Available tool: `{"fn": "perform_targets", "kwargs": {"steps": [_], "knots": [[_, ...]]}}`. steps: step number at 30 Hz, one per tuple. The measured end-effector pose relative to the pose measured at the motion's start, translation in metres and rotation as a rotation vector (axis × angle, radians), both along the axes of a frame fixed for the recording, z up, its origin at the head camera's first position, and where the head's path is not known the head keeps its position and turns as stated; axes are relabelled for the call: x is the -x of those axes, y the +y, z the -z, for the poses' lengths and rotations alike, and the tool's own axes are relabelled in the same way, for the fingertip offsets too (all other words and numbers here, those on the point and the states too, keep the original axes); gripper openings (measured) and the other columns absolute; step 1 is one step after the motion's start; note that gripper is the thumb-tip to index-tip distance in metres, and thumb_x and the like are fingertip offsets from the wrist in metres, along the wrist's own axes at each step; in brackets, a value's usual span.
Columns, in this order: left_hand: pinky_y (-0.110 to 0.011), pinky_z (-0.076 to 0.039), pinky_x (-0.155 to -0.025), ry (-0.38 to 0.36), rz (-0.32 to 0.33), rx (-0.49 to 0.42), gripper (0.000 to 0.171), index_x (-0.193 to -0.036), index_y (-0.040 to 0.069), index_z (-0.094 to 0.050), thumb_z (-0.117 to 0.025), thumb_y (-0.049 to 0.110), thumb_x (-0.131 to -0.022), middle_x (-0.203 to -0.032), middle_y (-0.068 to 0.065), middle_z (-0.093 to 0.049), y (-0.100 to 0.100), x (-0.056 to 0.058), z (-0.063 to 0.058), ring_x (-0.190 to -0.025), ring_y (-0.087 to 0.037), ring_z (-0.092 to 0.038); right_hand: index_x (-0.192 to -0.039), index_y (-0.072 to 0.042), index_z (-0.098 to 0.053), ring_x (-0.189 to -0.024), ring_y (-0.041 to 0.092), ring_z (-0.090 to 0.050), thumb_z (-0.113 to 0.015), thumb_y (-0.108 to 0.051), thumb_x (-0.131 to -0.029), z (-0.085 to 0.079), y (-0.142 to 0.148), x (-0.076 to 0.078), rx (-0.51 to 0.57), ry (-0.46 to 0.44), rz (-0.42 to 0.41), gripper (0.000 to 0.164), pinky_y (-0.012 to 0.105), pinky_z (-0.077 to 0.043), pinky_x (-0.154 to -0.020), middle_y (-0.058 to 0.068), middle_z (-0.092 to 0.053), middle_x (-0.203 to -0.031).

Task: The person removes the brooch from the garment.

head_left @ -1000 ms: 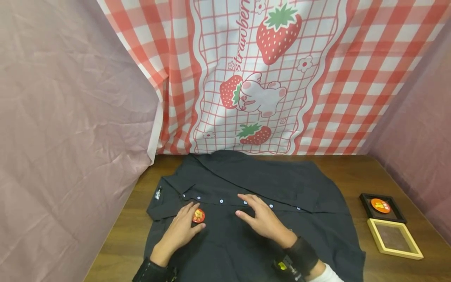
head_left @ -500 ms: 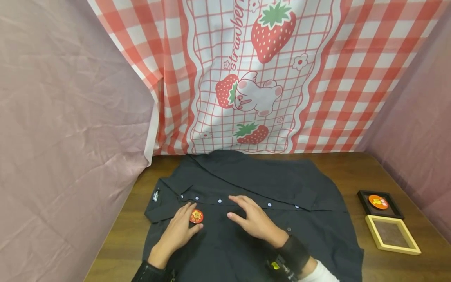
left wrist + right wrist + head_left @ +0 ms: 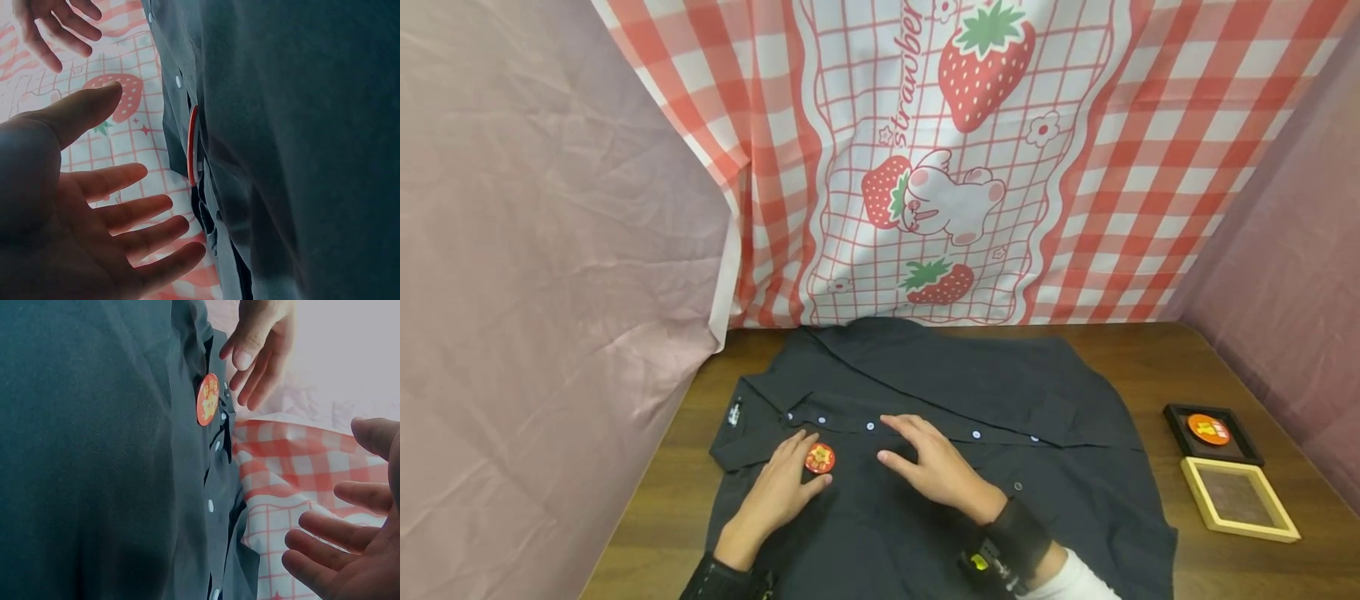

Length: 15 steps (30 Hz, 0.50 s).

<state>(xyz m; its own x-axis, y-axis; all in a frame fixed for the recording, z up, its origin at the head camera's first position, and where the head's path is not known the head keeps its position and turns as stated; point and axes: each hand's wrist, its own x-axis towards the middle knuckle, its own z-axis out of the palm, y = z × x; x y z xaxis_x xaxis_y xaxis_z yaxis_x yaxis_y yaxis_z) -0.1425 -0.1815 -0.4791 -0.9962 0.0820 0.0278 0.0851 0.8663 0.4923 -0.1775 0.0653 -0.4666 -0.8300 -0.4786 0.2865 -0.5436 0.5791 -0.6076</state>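
1 red badge point(image 3: 820, 458) is lying on a dark shirt point(image 3: 902, 542); left hand point(image 3: 778, 487), beside it, and right hand point(image 3: 938, 465) are hovering, fingers point(image 3: 156, 232) spread, holding nothing.

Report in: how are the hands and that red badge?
Left hand open, hovering by the red badge; right hand open, over the dark shirt. Badge on the shirt, ungripped. Black frame and yellow frame off right, seemingly not in the way.

Head view looks down — close wrist views share the badge point(image 3: 207, 400).
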Motion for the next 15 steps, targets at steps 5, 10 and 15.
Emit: {"fn": "perform_targets", "kwargs": {"steps": [5, 10, 15], "knots": [[-0.064, -0.038, -0.103, 0.015, -0.003, -0.003, 0.064, -0.137, 0.002, -0.051, -0.075, 0.028, -0.084, -0.145, -0.023, -0.047, -0.002, 0.000, 0.001, -0.136, -0.042, -0.043, -0.139, -0.017, -0.053, -0.125, 0.025, -0.056, -0.063, -0.041, -0.093, -0.001, -0.003, 0.000, 0.000, -0.010, -0.018, 0.053, 0.048, -0.049, -0.099, 0.005, -0.059, -0.133], [-0.065, -0.038, -0.103, 0.002, 0.000, -0.012, 0.065, -0.138, 0.002, -0.050, -0.075, 0.028, -0.084, -0.145, -0.024, -0.046, -0.003, 0.000, 0.001, -0.136, -0.043, -0.042, -0.140, -0.018, -0.053, -0.126, 0.025, -0.055, -0.063, -0.044, -0.092, -0.002, -0.006, 0.001, 0.002, -0.040, -0.036, 0.056, 0.049, -0.048, -0.101, 0.006, -0.058, -0.134], [-0.066, -0.037, -0.104, -0.016, -0.003, -0.013, 0.068, -0.140, 0.003, -0.049, -0.076, 0.028, -0.083, -0.147, -0.023, -0.045, -0.004, -0.001, 0.000, -0.137, -0.043, -0.041, -0.140, -0.018, -0.053, -0.127, 0.025, -0.054, -0.063, -0.044, -0.092, -0.001, -0.011, 0.003, -0.013, -0.041, -0.048, 0.056, 0.049, -0.047, -0.102, 0.006, -0.058, -0.135]]}}
